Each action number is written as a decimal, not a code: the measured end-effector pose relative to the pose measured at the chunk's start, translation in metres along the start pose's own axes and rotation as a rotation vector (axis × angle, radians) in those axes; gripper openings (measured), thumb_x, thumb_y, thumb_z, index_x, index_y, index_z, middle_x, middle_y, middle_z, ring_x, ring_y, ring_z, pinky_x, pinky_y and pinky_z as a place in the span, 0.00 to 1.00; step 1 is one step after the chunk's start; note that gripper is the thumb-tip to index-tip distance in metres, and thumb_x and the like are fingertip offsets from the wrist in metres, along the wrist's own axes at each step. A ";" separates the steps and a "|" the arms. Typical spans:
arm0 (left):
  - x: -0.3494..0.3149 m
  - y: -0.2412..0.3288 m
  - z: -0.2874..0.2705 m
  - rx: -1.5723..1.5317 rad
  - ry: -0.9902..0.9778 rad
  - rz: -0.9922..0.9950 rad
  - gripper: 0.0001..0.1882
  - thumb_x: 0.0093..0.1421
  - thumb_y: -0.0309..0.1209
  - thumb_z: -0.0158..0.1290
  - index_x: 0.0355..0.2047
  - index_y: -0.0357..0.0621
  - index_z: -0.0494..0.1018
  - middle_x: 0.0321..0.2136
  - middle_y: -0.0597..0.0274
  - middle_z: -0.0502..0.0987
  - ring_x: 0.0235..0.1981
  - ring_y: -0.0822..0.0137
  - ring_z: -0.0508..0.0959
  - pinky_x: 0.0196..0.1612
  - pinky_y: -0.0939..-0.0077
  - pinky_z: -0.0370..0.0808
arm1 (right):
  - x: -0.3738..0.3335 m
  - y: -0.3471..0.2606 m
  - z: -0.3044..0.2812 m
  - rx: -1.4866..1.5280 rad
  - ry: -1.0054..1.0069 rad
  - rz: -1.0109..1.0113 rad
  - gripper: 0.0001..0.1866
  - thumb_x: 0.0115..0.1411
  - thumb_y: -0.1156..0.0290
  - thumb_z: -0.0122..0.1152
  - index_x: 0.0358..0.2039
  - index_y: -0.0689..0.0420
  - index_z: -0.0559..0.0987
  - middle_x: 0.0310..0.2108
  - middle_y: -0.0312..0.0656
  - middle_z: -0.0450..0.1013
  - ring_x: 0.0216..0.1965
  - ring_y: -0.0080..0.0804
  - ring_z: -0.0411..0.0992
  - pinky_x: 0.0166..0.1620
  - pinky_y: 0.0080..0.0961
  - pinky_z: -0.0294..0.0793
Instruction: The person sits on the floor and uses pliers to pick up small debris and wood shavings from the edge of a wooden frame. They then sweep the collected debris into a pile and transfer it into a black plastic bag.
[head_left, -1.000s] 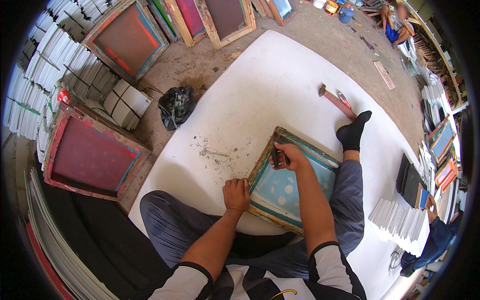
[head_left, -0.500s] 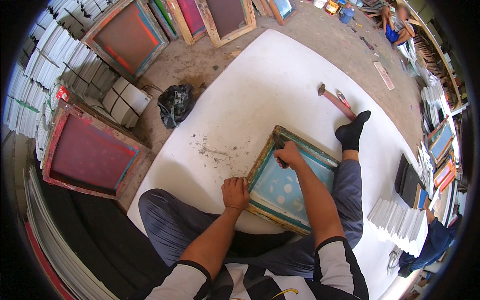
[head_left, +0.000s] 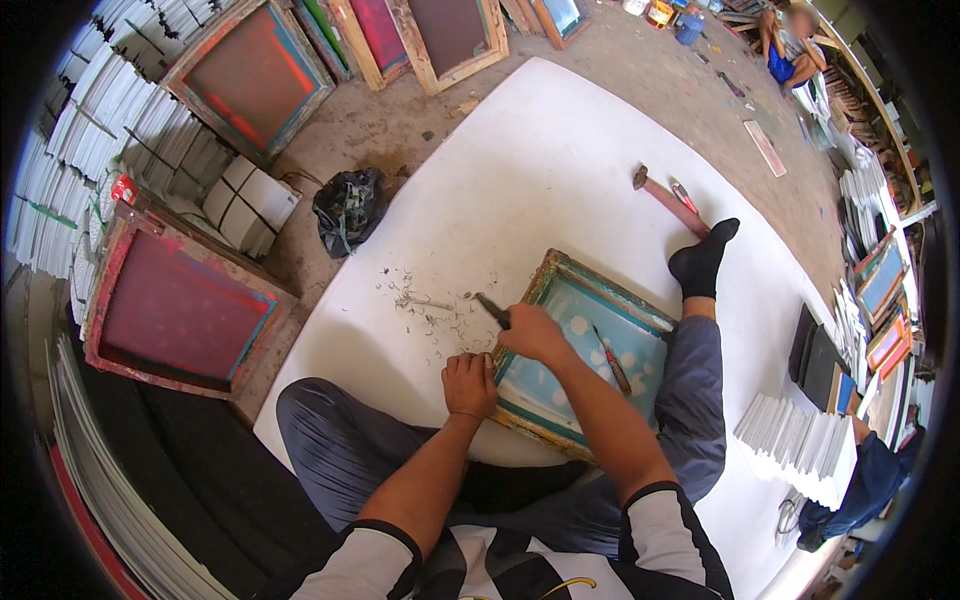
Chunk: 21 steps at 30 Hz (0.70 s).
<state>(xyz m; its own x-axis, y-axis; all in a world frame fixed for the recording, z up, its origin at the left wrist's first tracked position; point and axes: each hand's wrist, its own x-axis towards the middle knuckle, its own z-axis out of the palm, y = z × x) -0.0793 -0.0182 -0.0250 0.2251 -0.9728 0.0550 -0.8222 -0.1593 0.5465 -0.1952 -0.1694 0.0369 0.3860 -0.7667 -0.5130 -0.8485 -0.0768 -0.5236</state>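
A wooden screen-printing frame point(head_left: 551, 262) with blue mesh and pale round spots lies tilted across my lap, on the white sheet. My left hand point(head_left: 469, 386) is closed on its left edge, the fingertips by the rail. In my right hand point(head_left: 533, 333) is a pair of dark-handled pliers point(head_left: 489, 308). Their tip points left, beyond the frame, over scattered small bent metal bits point(head_left: 432, 318) that look like staples. A thin tool with a red and black handle, like a screwdriver point(head_left: 614, 364), rests on the mesh, right of my right forearm.
A hammer point(head_left: 668, 200) and a red utility knife point(head_left: 684, 196) lie by my socked foot point(head_left: 703, 262). A black plastic bag point(head_left: 349, 212) sits left of the white sheet point(head_left: 520, 150). More frames point(head_left: 180, 310) lean around. Paper stacks point(head_left: 790, 440) stand at right; people sit farther off.
My right hand has moved left with the pliers, from over the frame to beyond its left edge. The screwdriver-like tool on the mesh is now uncovered. My left hand stays put.
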 end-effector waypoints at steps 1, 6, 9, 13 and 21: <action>-0.001 -0.003 0.002 -0.007 0.016 0.003 0.10 0.64 0.33 0.50 0.43 0.45 0.77 0.40 0.57 0.76 0.45 0.52 0.71 0.48 0.56 0.66 | -0.002 -0.015 -0.001 0.089 -0.120 0.010 0.20 0.58 0.57 0.64 0.33 0.66 0.80 0.26 0.55 0.78 0.29 0.43 0.80 0.31 0.40 0.78; 0.001 -0.005 0.005 0.020 -0.034 -0.007 0.10 0.62 0.33 0.52 0.42 0.45 0.77 0.40 0.56 0.76 0.46 0.51 0.71 0.48 0.54 0.66 | 0.009 -0.019 0.012 0.521 -0.338 0.082 0.24 0.66 0.51 0.60 0.32 0.64 0.79 0.23 0.43 0.75 0.23 0.34 0.76 0.25 0.34 0.77; 0.000 -0.004 0.008 0.021 -0.003 -0.008 0.10 0.62 0.32 0.52 0.41 0.45 0.77 0.40 0.57 0.76 0.46 0.52 0.71 0.48 0.55 0.66 | 0.009 0.000 0.012 0.929 -0.268 0.206 0.27 0.67 0.50 0.59 0.42 0.67 0.77 0.30 0.49 0.76 0.28 0.41 0.78 0.27 0.39 0.79; 0.000 -0.004 0.007 -0.011 0.026 0.006 0.10 0.62 0.33 0.52 0.42 0.46 0.78 0.40 0.58 0.76 0.45 0.52 0.71 0.48 0.56 0.66 | 0.019 0.021 0.004 1.295 -0.071 0.305 0.23 0.71 0.50 0.52 0.44 0.61 0.75 0.33 0.50 0.80 0.32 0.43 0.80 0.33 0.42 0.82; 0.002 0.004 0.000 0.006 0.014 -0.021 0.11 0.67 0.35 0.49 0.41 0.46 0.78 0.40 0.59 0.77 0.45 0.53 0.72 0.49 0.58 0.66 | 0.043 0.034 -0.010 1.507 0.084 0.337 0.22 0.73 0.52 0.48 0.39 0.62 0.74 0.32 0.54 0.80 0.30 0.46 0.81 0.29 0.44 0.84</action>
<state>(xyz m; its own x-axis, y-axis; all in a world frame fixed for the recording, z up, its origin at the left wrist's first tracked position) -0.0824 -0.0206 -0.0229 0.2497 -0.9668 0.0548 -0.8200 -0.1810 0.5429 -0.2114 -0.2115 0.0039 0.1942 -0.6522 -0.7328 0.2699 0.7537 -0.5993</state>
